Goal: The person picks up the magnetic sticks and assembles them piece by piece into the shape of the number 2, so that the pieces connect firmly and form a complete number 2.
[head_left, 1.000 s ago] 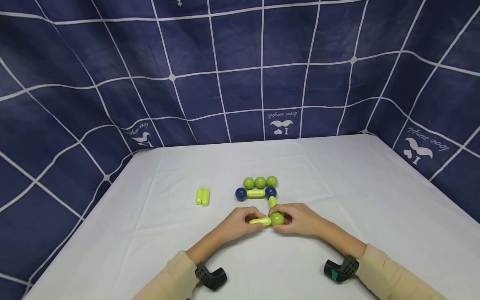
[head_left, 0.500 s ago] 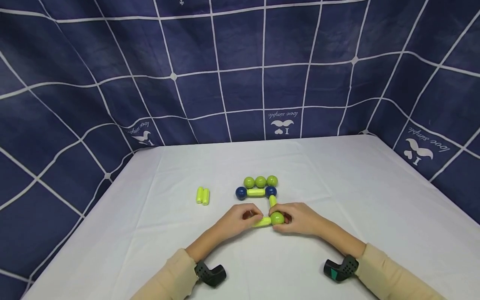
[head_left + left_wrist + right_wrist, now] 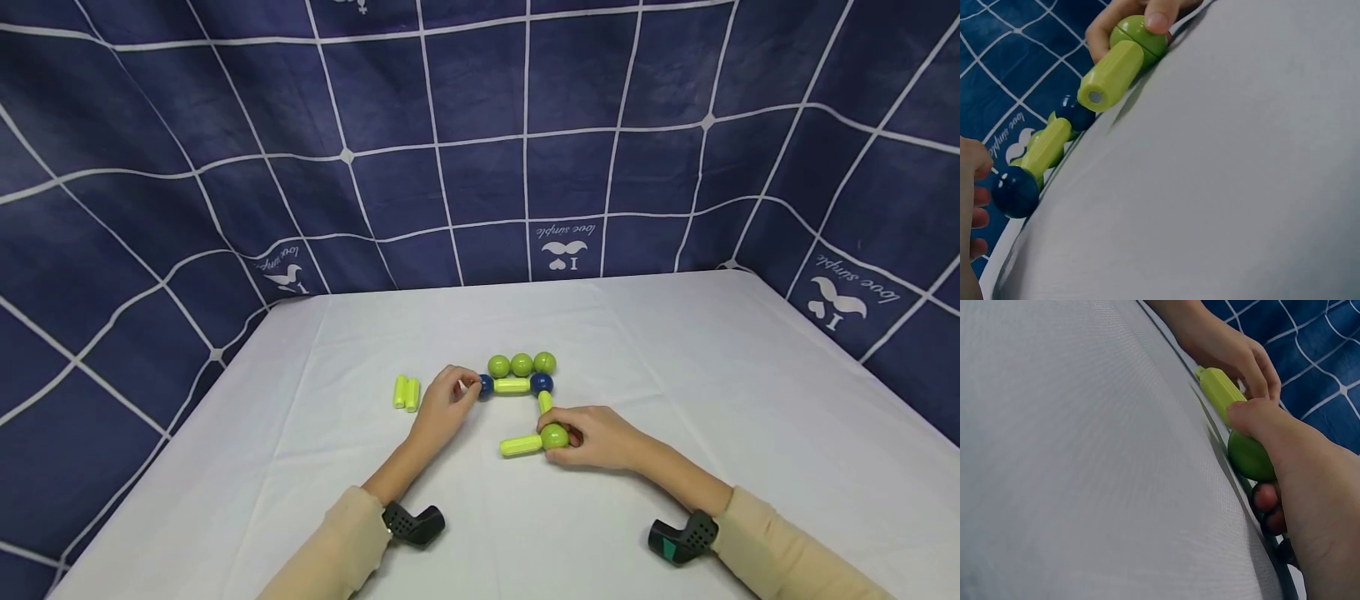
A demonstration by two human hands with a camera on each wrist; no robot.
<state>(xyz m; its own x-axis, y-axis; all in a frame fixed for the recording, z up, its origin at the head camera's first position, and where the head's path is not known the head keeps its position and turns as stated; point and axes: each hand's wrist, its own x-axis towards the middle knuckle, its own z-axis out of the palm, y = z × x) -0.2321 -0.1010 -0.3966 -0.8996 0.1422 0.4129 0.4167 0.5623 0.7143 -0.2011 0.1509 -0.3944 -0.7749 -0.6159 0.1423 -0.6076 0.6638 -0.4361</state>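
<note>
My right hand (image 3: 600, 437) grips a green ball (image 3: 554, 437) with thumb and fingers. From this ball a yellow-green ribbed rod (image 3: 521, 446) sticks out to the left; its free end shows a grey metal disc in the left wrist view. A second rod (image 3: 545, 402) runs from beside the held ball to a dark blue ball (image 3: 542, 382). Another rod (image 3: 512, 386) joins that one to the left blue ball (image 3: 1015, 192). My left hand (image 3: 444, 404) is beside the left blue ball, fingers bent loosely and fingertips right at its side.
Three loose green balls (image 3: 521, 364) stand in a row just behind the blue-ended rod. Two spare yellow-green rods (image 3: 407, 392) lie side by side to the left of my left hand. Everything rests on a white-covered table (image 3: 645, 333), with a dark blue gridded curtain (image 3: 480, 167) behind.
My left hand has let go of the rod on the held green ball and moved up and left to the left blue ball. My right hand keeps its grip in the same place.
</note>
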